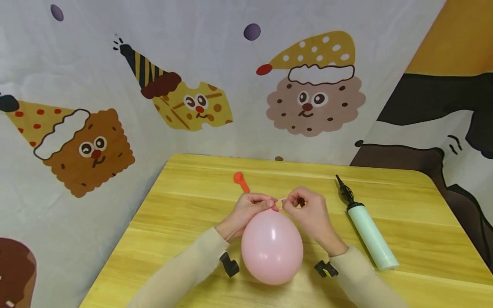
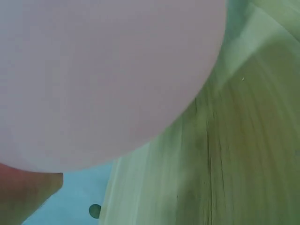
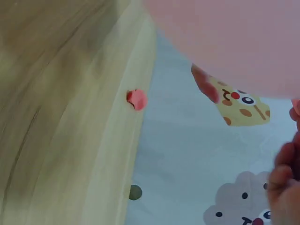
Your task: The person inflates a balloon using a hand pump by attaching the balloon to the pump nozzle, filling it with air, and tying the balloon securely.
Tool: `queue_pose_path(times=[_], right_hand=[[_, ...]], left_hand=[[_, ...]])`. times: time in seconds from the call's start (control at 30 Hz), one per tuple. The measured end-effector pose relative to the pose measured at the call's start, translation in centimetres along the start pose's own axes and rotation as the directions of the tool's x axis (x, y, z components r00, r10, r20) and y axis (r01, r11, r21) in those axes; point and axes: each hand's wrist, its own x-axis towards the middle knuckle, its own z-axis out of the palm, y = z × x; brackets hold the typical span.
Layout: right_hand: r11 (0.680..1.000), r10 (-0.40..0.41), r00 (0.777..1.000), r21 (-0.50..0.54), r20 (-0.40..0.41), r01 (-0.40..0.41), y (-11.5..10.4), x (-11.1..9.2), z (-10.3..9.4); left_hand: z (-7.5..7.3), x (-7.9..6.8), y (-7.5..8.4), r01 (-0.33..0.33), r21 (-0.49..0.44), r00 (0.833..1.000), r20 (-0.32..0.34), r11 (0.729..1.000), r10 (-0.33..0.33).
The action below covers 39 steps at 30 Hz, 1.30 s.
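Observation:
A blown-up pink balloon [image 1: 272, 248] hangs between the two forearms, its neck end at the top. My left hand [image 1: 248, 210] pinches the balloon at its neck between thumb and fingers. Just to the right, my right hand [image 1: 310, 210] pinches the stretched end of the neck, which shows as a thin pink loop between the hands. In the left wrist view the balloon [image 2: 103, 79] covers most of the picture and hides nearly all of that hand. Part of the right hand [image 3: 286, 173] shows at the edge of the right wrist view.
A flat red balloon [image 1: 240, 181] lies on the wooden table [image 1: 185, 201] beyond the left hand. To the right lies a hand pump [image 1: 371, 235] with a pale green barrel and black nozzle. A cloth with cartoon figures [image 1: 239, 141] hangs behind the table.

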Motion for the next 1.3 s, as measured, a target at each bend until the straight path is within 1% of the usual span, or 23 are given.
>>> queue_pose_path(times=[0.03, 0.07, 0.17, 0.2, 0.27, 0.33, 0.37, 0.43, 0.53, 0.6, 0.67, 0.73, 0.77, 0.83, 0.93, 1.03, 1.1, 1.17, 1.23, 1.27, 1.3], right_hand=[[0.995, -0.086, 0.996, -0.049, -0.036, 0.084, 0.2, 0.0, 0.1], [0.983, -0.167, 0.984, -0.091, -0.061, 0.161, 0.3, 0.0, 0.2], [0.926, -0.356, 0.930, -0.168, -0.096, 0.337, 0.7, 0.1, 0.3], [0.909, -0.397, 0.912, -0.178, -0.099, 0.377, 0.8, 0.2, 0.3], [0.882, -0.455, 0.886, -0.186, -0.094, 0.433, 0.8, 0.3, 0.4], [0.867, -0.483, 0.871, -0.190, -0.087, 0.461, 0.8, 0.3, 0.3], [0.865, -0.484, 0.871, -0.191, -0.082, 0.463, 0.8, 0.3, 0.3], [0.872, -0.469, 0.881, -0.192, -0.069, 0.450, 0.7, 0.3, 0.3], [0.896, -0.409, 0.912, -0.204, -0.031, 0.395, 0.5, 0.2, 0.2], [0.920, -0.338, 0.941, -0.210, 0.001, 0.331, 0.3, 0.2, 0.1], [0.945, -0.248, 0.968, -0.207, 0.042, 0.252, 0.2, 0.3, 0.0], [0.967, -0.151, 0.985, -0.195, 0.083, 0.164, 0.0, 0.3, -0.2], [0.975, -0.103, 0.989, -0.184, 0.102, 0.120, -0.1, 0.4, -0.3], [0.984, -0.030, 0.990, -0.167, 0.139, 0.053, -0.2, 0.5, -0.4], [0.988, 0.049, 0.982, -0.152, 0.184, -0.021, -0.2, 0.6, -0.6], [0.988, 0.102, 0.970, -0.139, 0.222, -0.072, -0.1, 0.8, -0.7], [0.987, 0.130, 0.961, -0.125, 0.245, -0.102, -0.1, 0.8, -0.7], [0.986, 0.153, 0.952, -0.105, 0.265, -0.129, -0.1, 0.9, -0.8], [0.984, 0.171, 0.945, -0.094, 0.279, -0.151, -0.1, 0.9, -0.8], [0.983, 0.179, 0.944, -0.095, 0.278, -0.158, -0.1, 1.0, -0.9], [0.981, 0.185, 0.944, -0.100, 0.271, -0.164, -0.1, 1.0, -0.9]], left_hand=[[-0.1, 0.0, 0.0, 0.015, -0.006, 1.000, -0.012, 1.000, -0.015], [-0.1, 0.1, -0.1, 0.029, -0.006, 0.999, -0.020, 1.000, -0.029], [-0.2, 0.1, 0.0, 0.088, 0.010, 0.996, -0.025, 0.996, -0.088], [-0.2, 0.1, 0.0, 0.103, 0.018, 0.995, -0.021, 0.995, -0.102], [-0.3, 0.2, -0.1, 0.124, 0.034, 0.992, -0.011, 0.992, -0.124], [-0.3, 0.2, -0.1, 0.132, 0.041, 0.991, -0.002, 0.990, -0.132], [-0.3, 0.1, -0.1, 0.129, 0.039, 0.992, -0.001, 0.991, -0.129], [-0.4, 0.1, -0.1, 0.121, 0.045, 0.993, 0.002, 0.992, -0.122], [-0.6, 0.1, -0.1, 0.107, 0.082, 0.994, 0.023, 0.991, -0.109], [-0.8, 0.0, 0.0, 0.090, 0.136, 0.994, 0.057, 0.987, -0.098], [-1.0, 0.0, 0.3, 0.062, 0.192, 0.990, 0.113, 0.979, -0.085], [-1.2, 0.0, 0.5, 0.025, 0.249, 0.982, 0.175, 0.968, -0.070], [-1.2, 0.1, 0.7, 0.008, 0.267, 0.976, 0.207, 0.964, -0.065], [-1.3, 0.1, 1.0, -0.021, 0.286, 0.964, 0.262, 0.958, -0.057], [-1.4, 0.0, 1.3, -0.064, 0.316, 0.942, 0.331, 0.946, -0.047], [-1.4, 0.0, 1.5, -0.117, 0.325, 0.917, 0.398, 0.938, -0.023], [-1.4, 0.0, 1.5, -0.165, 0.322, 0.894, 0.448, 0.932, 0.003], [-1.4, 0.0, 1.6, -0.208, 0.320, 0.875, 0.484, 0.924, 0.030], [-1.4, -0.1, 1.5, -0.247, 0.329, 0.866, 0.496, 0.911, 0.055], [-1.4, -0.1, 1.5, -0.261, 0.338, 0.867, 0.494, 0.904, 0.066], [-1.4, -0.1, 1.4, -0.272, 0.352, 0.873, 0.482, 0.896, 0.076]])
